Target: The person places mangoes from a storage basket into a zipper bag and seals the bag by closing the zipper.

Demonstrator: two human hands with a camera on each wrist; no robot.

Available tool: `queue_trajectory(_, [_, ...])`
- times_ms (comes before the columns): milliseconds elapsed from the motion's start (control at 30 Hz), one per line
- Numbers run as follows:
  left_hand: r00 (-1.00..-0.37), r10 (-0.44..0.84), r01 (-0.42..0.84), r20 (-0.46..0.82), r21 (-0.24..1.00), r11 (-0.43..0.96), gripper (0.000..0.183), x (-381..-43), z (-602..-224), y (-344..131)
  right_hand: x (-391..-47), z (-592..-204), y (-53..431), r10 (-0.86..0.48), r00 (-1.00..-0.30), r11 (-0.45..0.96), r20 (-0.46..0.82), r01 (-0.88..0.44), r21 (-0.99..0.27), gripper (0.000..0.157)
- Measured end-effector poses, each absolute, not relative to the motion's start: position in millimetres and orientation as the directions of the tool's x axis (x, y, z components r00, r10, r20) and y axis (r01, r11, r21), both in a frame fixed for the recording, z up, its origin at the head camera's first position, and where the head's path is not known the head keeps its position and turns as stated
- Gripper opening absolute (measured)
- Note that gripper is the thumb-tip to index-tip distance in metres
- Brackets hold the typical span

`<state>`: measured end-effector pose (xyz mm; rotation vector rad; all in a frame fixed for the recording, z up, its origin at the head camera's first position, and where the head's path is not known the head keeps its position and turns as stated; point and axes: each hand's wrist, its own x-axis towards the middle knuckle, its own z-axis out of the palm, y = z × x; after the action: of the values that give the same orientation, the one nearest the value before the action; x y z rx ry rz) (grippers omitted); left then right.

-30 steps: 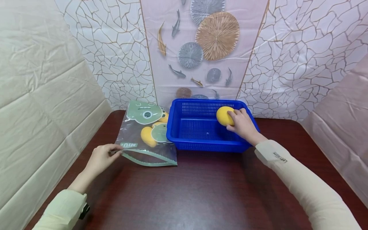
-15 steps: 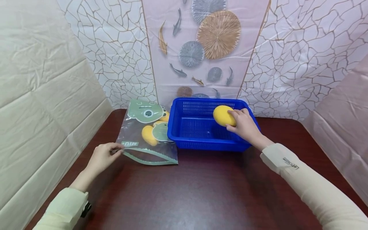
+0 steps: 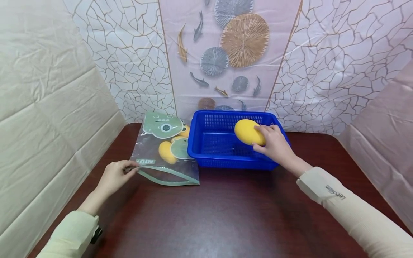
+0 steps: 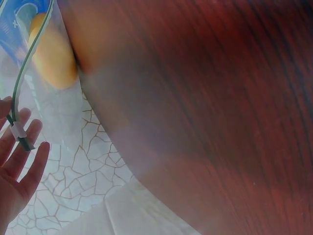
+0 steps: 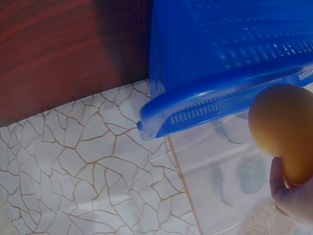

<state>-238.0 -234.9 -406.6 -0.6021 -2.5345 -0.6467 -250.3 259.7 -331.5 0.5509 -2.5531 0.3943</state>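
Note:
My right hand point(image 3: 272, 141) grips a yellow mango point(image 3: 246, 132) above the blue basket point(image 3: 232, 158). The right wrist view shows the thumb against the mango's point(image 5: 283, 129) side. At the left, a clear zip bag point(image 3: 142, 143) with green cartoon prints lies on the table, its mouth gaping toward me. Pinched between thumb and fingers of my left hand point(image 3: 116, 177) is the left corner of that mouth. Inside the bag are several yellow mangoes point(image 3: 166, 152), partly hidden by the prints. In the left wrist view, one mango point(image 4: 54, 54) shows through the plastic.
The basket's left side overlaps the bag's right edge. Both rest on a dark reddish-brown table point(image 3: 206, 215). Behind stands a patterned cloth backdrop point(image 3: 138, 61), with pale cloth walls point(image 3: 48, 107) at the sides.
My right hand has moved a little left and toward me with the mango, above the basket. The left hand keeps its hold on the bag's corner.

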Motion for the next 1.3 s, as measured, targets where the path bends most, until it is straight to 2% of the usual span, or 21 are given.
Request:
queue_trajectory(500, [-0.803, 0.301, 0.511, 0.515, 0.332, 0.793, 0.014, -238.6, -405.2, -234.0, -234.2, -325.8, 254.3, -0.361, -0.751, 0.870, 0.553, -0.485, -0.091, 0.054])
queue_trajectory(900, [-0.799, 0.306, 0.515, 0.517, 0.326, 0.793, 0.014, -238.2, -403.0, -233.5, -220.5, -319.3, 237.8, -0.384, -0.744, 0.850, 0.547, -0.516, -0.104, 0.057])
queue_trajectory(1300, [-0.806, 0.303, 0.508, 0.508, 0.332, 0.795, 0.014, -237.2, -401.0, -232.2, -204.8, -321.4, 212.8, -0.440, -0.702, 0.798, 0.559, -0.592, -0.116, 0.055])
